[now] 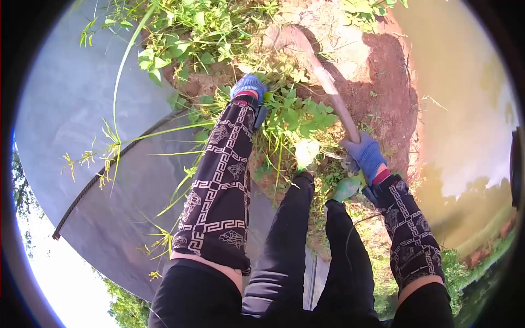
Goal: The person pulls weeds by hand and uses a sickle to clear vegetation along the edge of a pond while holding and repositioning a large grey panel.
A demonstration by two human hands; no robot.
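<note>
My left hand [249,86], in a blue knit glove, is down among the green weeds [205,30] on the bank. It looks closed on a clump of them, though leaves hide the fingertips. My right hand [365,155], gloved in blue as well, is wrapped round the lower end of a long curved tool, like a sickle or billhook [333,90]. Its broad, soil-coloured far end [285,39] lies by the grass and bare earth, ahead and right of my left hand. Leafy plants [306,112] grow between the two hands.
Grey plastic sheeting [120,180] slopes away on the left, with a dark corded seam. Muddy brown water [459,109] lies to the right, beyond a reddish earth edge [402,93]. My feet stand among weeds, near a green leaf-like piece [346,188].
</note>
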